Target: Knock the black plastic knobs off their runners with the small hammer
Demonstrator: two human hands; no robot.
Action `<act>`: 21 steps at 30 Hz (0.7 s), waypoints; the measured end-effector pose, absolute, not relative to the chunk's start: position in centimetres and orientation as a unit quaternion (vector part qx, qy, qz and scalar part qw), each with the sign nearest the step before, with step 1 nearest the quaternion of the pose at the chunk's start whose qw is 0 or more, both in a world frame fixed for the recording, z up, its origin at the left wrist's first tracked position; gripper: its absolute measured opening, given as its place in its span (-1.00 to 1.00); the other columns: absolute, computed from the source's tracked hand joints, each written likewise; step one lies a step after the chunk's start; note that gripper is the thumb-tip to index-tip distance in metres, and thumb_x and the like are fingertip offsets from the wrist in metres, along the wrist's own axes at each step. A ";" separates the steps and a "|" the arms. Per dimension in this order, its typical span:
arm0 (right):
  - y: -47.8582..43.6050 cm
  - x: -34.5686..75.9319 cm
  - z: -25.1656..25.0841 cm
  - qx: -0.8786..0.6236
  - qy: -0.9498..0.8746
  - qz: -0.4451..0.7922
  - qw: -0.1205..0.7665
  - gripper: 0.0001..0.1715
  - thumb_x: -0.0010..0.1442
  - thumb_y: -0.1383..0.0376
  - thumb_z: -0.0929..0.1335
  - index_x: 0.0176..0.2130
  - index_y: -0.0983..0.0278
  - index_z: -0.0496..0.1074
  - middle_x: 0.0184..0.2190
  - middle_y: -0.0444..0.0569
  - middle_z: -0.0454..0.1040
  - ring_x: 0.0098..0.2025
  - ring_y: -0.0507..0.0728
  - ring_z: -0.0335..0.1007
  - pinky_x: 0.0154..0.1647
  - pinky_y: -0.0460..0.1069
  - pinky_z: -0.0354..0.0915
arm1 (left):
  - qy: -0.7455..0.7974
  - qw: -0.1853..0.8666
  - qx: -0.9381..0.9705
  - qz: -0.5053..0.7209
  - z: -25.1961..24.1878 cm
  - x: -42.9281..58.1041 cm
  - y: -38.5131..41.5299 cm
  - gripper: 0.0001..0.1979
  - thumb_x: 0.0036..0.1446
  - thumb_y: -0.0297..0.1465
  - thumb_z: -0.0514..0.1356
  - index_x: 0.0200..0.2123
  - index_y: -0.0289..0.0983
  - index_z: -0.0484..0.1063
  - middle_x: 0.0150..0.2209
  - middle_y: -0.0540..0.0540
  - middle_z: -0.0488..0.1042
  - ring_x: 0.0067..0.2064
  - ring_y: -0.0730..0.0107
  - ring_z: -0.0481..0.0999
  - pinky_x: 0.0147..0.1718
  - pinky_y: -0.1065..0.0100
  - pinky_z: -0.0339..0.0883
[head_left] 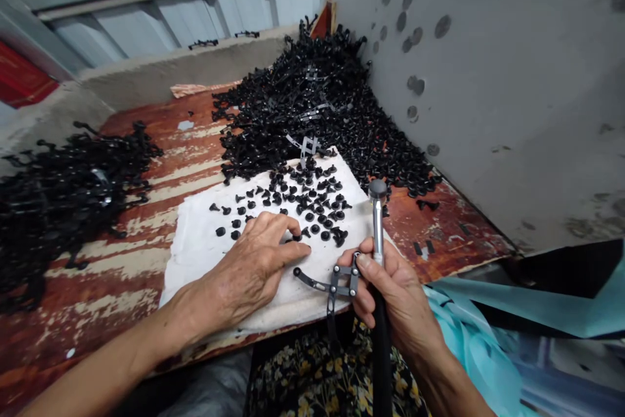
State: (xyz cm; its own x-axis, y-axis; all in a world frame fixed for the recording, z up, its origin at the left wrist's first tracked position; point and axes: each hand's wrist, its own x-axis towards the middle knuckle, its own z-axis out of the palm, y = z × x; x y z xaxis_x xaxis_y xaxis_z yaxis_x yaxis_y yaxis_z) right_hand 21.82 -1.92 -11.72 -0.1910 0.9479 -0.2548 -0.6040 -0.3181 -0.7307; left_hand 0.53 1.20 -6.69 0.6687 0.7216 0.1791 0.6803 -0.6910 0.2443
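My left hand [254,261] rests low over a white cloth [190,228], thumb and index finger apart. Beside its index fingertip lies one of the small black knob-headed pieces [325,235] scattered across the cloth; whether the finger touches it, I cannot tell. My right hand [390,280] is closed round a ratchet wrench [377,228] with a chrome shaft, round dark head and black handle, held upright. Between the same hand's thumb and fingers is a hinged linkage bracket [344,280], grey and black, its curved arms pointing left and down.
A large heap of black parts [293,105] fills the back of the worn red table [185,163]. Another pile [73,189] lies at left. A grey panel [488,98] borders the right side. Turquoise sheeting [478,339] hangs at lower right.
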 end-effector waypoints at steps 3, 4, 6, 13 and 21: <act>-1.9 21.9 -11.8 -0.355 -0.246 0.731 0.528 -0.57 0.09 0.14 0.50 -0.25 0.22 0.23 -0.36 -0.21 0.56 -0.74 -0.18 0.16 -0.82 -0.27 0.21 | 0.401 0.049 0.903 0.144 -6.7 0.8 1.7 -0.60 0.16 -0.70 -0.03 -0.11 -0.25 0.47 -0.05 -0.20 0.32 -0.06 0.14 0.25 -0.09 0.10 0.20; -1.9 21.9 -11.8 -0.354 -0.246 0.732 0.528 -0.57 0.09 0.14 0.50 -0.25 0.22 0.22 -0.37 -0.21 0.55 -0.74 -0.18 0.16 -0.82 -0.27 0.20 | 0.405 0.043 0.902 0.142 -6.7 0.8 1.8 -0.59 0.15 -0.70 -0.03 -0.10 -0.25 0.47 -0.05 -0.21 0.32 -0.06 0.13 0.24 -0.09 0.09 0.20; -1.9 21.8 -11.8 -0.350 -0.244 0.734 0.528 -0.55 0.07 0.13 0.51 -0.26 0.22 0.22 -0.39 -0.23 0.54 -0.75 -0.19 0.16 -0.82 -0.27 0.20 | 0.407 0.041 0.903 0.135 -6.8 0.8 2.1 -0.57 0.13 -0.71 -0.02 -0.08 -0.25 0.47 -0.04 -0.21 0.31 -0.05 0.12 0.24 -0.08 0.08 0.20; -1.9 21.8 -11.8 -0.347 -0.237 0.738 0.527 -0.54 0.07 0.13 0.51 -0.25 0.22 0.21 -0.38 -0.22 0.55 -0.75 -0.19 0.17 -0.82 -0.27 0.20 | 0.416 0.028 0.900 0.131 -6.9 0.6 2.9 -0.57 0.10 -0.72 -0.03 -0.10 -0.30 0.47 -0.06 -0.23 0.33 -0.04 0.12 0.25 -0.08 0.06 0.21; -1.8 21.7 -11.5 -0.348 -0.238 0.737 0.528 -0.53 0.05 0.14 0.52 -0.27 0.22 0.20 -0.39 -0.23 0.55 -0.75 -0.19 0.16 -0.82 -0.28 0.20 | 0.440 0.044 0.886 0.142 -7.3 0.7 3.6 -0.63 0.15 -0.68 -0.02 -0.10 -0.30 0.46 -0.09 -0.20 0.36 -0.07 0.15 0.26 -0.09 0.07 0.22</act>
